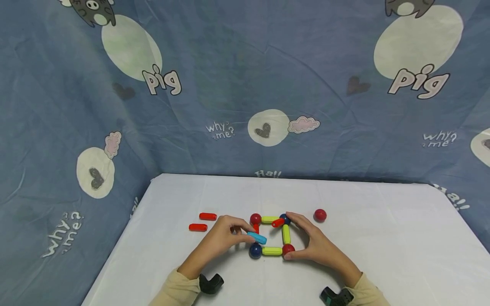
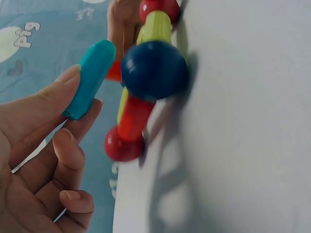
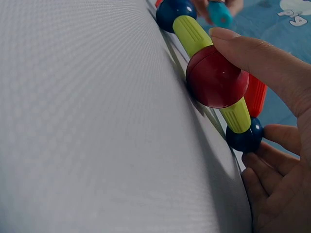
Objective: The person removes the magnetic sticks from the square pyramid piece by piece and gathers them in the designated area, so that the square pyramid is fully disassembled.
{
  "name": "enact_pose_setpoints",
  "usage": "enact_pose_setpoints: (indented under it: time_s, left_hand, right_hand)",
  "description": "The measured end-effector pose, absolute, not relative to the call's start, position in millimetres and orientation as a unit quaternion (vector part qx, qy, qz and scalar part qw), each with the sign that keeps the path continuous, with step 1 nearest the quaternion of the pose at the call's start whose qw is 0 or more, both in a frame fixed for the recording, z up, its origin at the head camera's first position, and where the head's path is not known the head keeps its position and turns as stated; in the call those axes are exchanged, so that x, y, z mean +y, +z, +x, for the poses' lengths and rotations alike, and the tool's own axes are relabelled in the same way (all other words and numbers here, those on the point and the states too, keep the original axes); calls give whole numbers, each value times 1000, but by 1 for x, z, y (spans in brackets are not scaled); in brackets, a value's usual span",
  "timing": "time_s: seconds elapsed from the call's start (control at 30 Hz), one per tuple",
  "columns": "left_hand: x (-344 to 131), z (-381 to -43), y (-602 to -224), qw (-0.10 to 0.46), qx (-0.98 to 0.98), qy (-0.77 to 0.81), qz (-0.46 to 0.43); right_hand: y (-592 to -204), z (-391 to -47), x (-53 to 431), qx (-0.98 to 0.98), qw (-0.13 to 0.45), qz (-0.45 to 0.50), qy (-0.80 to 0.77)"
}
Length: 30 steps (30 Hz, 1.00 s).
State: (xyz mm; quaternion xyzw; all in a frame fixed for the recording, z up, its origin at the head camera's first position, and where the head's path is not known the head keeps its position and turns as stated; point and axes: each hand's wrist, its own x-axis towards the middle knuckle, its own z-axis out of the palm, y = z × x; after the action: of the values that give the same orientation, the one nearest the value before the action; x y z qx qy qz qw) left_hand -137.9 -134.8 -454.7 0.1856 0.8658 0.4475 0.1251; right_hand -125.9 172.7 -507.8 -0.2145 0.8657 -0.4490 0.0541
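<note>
tan sleeves (image 1: 175, 290) extend from the bottom edge. the left hand (image 1: 225, 233) pinches a light blue stick (image 1: 257, 237) just above the left side of a ball-and-stick square (image 1: 272, 251) on a white table (image 1: 398, 238). the right hand (image 1: 317, 241) grips its right side, thumb on the near red ball (image 1: 288, 247), fingers at the far blue ball (image 1: 284, 216).

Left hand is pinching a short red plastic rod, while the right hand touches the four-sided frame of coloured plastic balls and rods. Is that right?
The colour is wrong: the left hand pinches a short light-blue plastic rod, not a red one, as the left wrist view shows. The rest stands: the right hand touches the four-sided frame of coloured plastic balls and rods.
</note>
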Motion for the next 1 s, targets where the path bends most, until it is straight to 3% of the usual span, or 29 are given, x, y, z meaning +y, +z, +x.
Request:
enact_pose_setpoints:
  time_s: [0.57, 1.0]
  left_hand:
    - [-193, -125, -465, 45, 906, 398, 135]
    - [-211, -123, -445, 70, 942, 309, 108]
  right_hand:
    - [-507, -126, 173, 869, 49, -218, -442]
    - [-507, -125, 172, 867, 51, -215, -447]
